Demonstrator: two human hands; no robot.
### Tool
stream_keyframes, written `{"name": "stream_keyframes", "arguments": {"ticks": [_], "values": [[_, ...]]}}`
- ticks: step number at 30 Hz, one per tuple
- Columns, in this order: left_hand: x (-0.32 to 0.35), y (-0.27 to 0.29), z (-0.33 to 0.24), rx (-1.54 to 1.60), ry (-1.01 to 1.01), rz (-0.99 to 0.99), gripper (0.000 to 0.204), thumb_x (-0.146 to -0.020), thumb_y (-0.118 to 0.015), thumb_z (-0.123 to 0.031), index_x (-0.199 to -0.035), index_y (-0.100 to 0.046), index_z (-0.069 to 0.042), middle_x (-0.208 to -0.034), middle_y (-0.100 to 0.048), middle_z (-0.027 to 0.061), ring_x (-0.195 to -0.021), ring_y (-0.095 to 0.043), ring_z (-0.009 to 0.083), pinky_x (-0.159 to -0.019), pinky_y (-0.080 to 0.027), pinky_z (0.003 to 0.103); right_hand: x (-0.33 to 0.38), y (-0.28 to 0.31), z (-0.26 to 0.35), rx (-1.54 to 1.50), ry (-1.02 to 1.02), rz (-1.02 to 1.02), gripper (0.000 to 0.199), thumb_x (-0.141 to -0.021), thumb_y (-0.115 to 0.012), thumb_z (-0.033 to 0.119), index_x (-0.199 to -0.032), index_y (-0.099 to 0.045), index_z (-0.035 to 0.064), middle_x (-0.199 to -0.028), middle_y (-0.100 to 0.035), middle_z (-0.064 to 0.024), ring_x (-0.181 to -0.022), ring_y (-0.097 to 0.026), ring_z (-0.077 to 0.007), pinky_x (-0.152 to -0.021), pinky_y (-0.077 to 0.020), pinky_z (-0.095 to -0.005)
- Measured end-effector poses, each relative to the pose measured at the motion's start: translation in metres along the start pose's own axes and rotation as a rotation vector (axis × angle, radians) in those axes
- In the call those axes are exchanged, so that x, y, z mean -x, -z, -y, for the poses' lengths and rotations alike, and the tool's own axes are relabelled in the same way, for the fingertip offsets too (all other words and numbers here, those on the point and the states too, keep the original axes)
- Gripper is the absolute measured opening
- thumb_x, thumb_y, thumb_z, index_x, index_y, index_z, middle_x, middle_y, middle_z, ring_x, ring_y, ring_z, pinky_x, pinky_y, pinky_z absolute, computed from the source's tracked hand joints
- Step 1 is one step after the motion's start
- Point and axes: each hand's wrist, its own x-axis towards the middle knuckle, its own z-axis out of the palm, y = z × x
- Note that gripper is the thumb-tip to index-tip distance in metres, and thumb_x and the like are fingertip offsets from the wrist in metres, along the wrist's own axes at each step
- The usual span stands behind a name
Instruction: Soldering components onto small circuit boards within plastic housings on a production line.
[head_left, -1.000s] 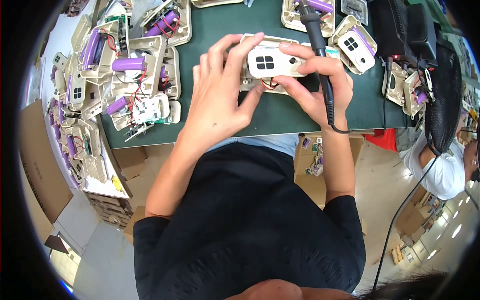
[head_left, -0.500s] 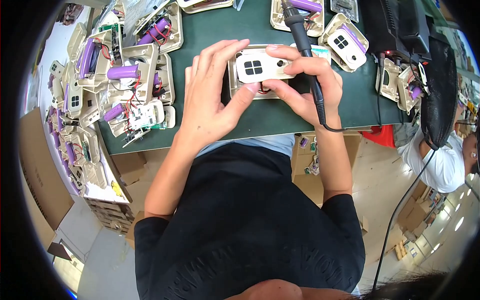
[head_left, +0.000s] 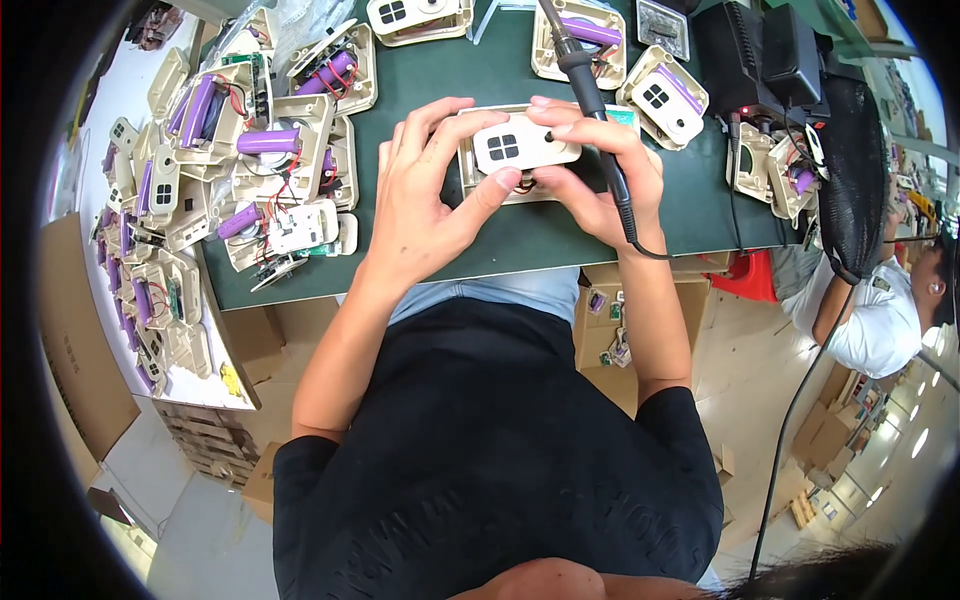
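A cream plastic panel (head_left: 545, 150) with a dark four-square pad and a small black round part sits over an open cream casing (head_left: 466, 180). My left hand (head_left: 415, 215) closes around the left side, its fingers at the far edge and its thumb at the panel's near edge. My right hand (head_left: 630, 185) pinches the panel's right end between thumb and fingers. The same hand carries a black soldering iron (head_left: 592, 98), lying across it with the tip pointing away from me and the cord trailing down. Between my thumbs a bit of wiring shows; the casing's inside is mostly hidden.
Several open casings with purple cells (head_left: 270, 141) and red wires crowd the left. Beyond my right hand lie another casing with a panel (head_left: 665, 100) and a small metal tray (head_left: 662, 28). A black power unit (head_left: 740, 60) stands far right; a co-worker in white (head_left: 875, 320) is beyond.
The view has shifted slightly, so the bench items sit a little differently. Both hands keep their hold; the panel looks slightly more tilted, its right end higher.
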Motion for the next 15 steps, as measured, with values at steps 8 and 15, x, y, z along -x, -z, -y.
{"name": "stream_keyframes", "arguments": {"ticks": [8,15], "values": [[0.001,-0.001,0.001,0.063,0.007,-0.070,0.047,-0.086,-0.080,-0.037,-0.124,-0.070,-0.012,-0.128,-0.064,0.0128,-0.121,-0.059,0.0288,-0.100,-0.040,0.040,0.027,0.050,0.035,0.073,-0.081,-0.494,0.091,-0.105,-0.026,0.072,-0.137,-0.057,-0.0075,-0.091,-0.075,-0.0209,-0.083,-0.072,-0.0282,-0.079,-0.0572,-0.0358],[0.003,-0.004,0.005,0.102,0.033,-0.101,0.046,-0.085,-0.082,-0.035,-0.122,-0.070,-0.012,-0.125,-0.065,0.0126,-0.119,-0.060,0.0284,-0.099,-0.042,0.040,0.052,0.077,0.061,-0.190,-0.052,-0.513,0.034,-0.108,-0.055,0.036,-0.105,-0.058,0.0017,-0.066,-0.051,-0.0024,-0.063,-0.046,-0.0141,-0.065,-0.0450,-0.0324]]}}
